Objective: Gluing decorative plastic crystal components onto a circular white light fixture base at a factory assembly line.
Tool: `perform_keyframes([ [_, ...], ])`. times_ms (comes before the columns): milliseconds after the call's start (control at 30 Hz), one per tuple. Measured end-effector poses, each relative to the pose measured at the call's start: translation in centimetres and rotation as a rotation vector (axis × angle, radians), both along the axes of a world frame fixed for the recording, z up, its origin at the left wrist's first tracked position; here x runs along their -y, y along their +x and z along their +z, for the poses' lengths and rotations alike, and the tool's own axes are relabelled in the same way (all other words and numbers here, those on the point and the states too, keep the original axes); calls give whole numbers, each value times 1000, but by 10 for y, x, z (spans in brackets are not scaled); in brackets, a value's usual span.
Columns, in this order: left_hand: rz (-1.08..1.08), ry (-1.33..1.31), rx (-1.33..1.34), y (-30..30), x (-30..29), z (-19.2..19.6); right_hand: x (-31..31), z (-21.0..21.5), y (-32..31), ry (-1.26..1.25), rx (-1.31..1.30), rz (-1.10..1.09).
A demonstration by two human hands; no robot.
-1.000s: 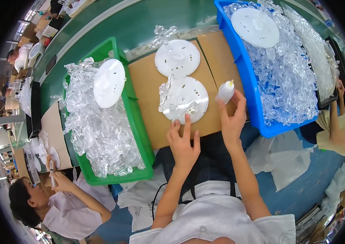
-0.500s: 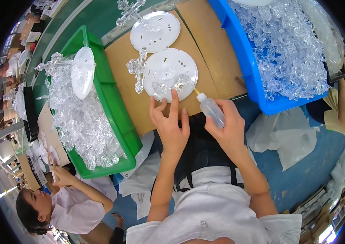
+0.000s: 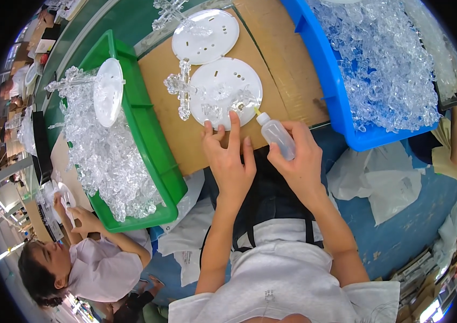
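In my right hand [image 3: 299, 156] is a small translucent squeeze bottle [image 3: 278, 139], its thin yellowish nozzle tilted toward the lower right edge of a white round disc [image 3: 207, 107]. My left hand [image 3: 230, 156] has its fingers apart, the index fingertip at the disc's near edge, by clear plastic pieces that lie on it. A clear cross-shaped plastic part [image 3: 184, 89] stands out at the disc's left side. Just beyond lies a second white disc [image 3: 217, 37] with slots, and another clear plastic part [image 3: 168, 13] at its upper left.
Cardboard [image 3: 287, 91] covers the work surface. At left a green bin [image 3: 147, 156] of clear plastic pieces carries a third white disc [image 3: 109, 92]. A blue bin [image 3: 328, 81] with similar pieces stands at right, white plastic bags [image 3: 373, 177] below it. A person [image 3: 99, 264] works at lower left.
The bottle and my right hand have drawn slightly back, and the nozzle has moved away from the clear pieces toward the disc's edge. My left hand has shifted a little right.
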State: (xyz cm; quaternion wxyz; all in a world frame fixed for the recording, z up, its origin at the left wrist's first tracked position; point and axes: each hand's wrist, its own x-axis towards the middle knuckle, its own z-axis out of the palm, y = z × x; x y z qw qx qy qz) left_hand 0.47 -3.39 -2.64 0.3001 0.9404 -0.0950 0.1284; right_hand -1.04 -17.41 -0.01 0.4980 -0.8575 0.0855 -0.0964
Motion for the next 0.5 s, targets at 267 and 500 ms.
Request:
perform_keyframes([
  [267,12,153,-5,1,0,0,-9,-3,-7,86,-36,17],
  [500,33,59,-54,0,14,5,-1,-2,-1,69,-17,15],
])
